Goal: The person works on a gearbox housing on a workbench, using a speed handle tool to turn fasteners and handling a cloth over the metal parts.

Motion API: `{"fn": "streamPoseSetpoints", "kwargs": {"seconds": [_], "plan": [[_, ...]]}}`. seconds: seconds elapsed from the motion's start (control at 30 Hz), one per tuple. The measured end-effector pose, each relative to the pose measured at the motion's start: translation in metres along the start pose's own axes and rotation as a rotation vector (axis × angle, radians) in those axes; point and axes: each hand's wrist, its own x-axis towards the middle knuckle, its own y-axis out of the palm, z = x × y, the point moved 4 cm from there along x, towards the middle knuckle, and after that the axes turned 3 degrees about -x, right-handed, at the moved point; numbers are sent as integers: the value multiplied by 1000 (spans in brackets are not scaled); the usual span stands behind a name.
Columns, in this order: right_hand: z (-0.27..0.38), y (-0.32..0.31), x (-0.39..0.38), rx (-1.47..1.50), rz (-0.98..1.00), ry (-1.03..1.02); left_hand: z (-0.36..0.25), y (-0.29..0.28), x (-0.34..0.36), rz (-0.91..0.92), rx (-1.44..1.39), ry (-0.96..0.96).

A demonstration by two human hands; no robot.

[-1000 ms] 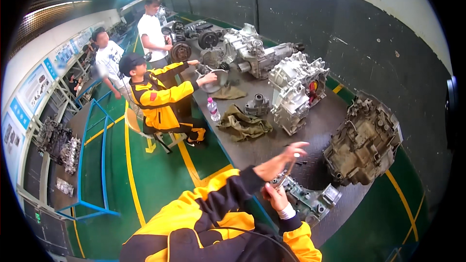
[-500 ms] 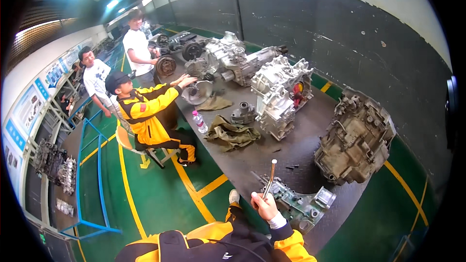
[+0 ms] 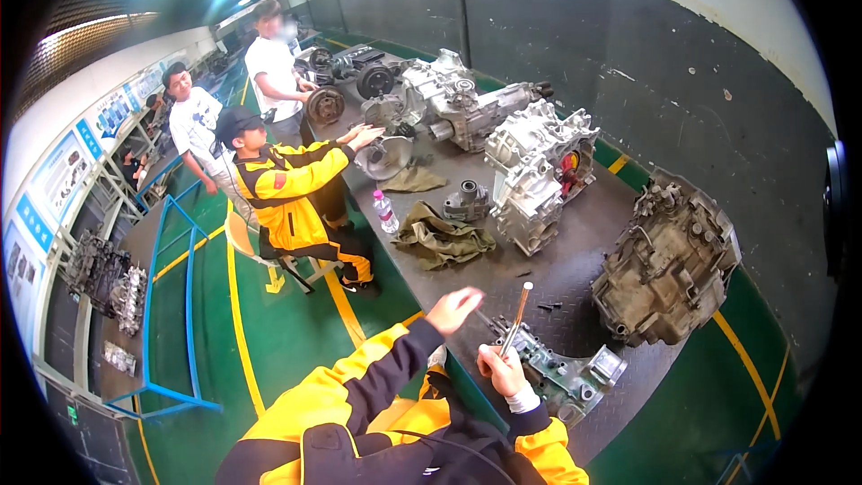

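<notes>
My right hand (image 3: 504, 370) is closed round a shiny metal rod (image 3: 516, 319), which stands up tilted from the fist with a pale tip at its top. Just beyond that hand, a greenish-grey metal casing (image 3: 575, 375) with a round opening lies on the near part of the table. My left hand (image 3: 453, 310) is raised over the table's left edge, its fingers reaching toward the rod but apart from it. Nothing shows in those fingers, which are slightly blurred. Small dark bolts (image 3: 549, 306) lie behind the casing.
A large dirty gearbox housing (image 3: 669, 260) stands at the right of the table (image 3: 431, 283). Farther back are a silver housing (image 3: 539, 171), a green-brown cloth (image 3: 442, 235) and a pink-capped bottle (image 3: 385, 212). A seated person (image 3: 292, 184) in yellow and black stretches both arms over the table.
My left arm has come into view and reaches toward the rod. My right hand keeps the rod, slightly farther right in the picture. The whole scene has shifted a little to the right.
</notes>
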Motion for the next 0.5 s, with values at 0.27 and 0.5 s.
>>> {"fn": "streamPoseSetpoints", "kwargs": {"seconds": [0.27, 0.5], "plan": [[-4, 14, 6, 154, -45, 124, -183, 72, 17, 463, -705, 74], [11, -25, 36, 10, -375, -185, -173, 118, -6, 189, -507, 112]]}}
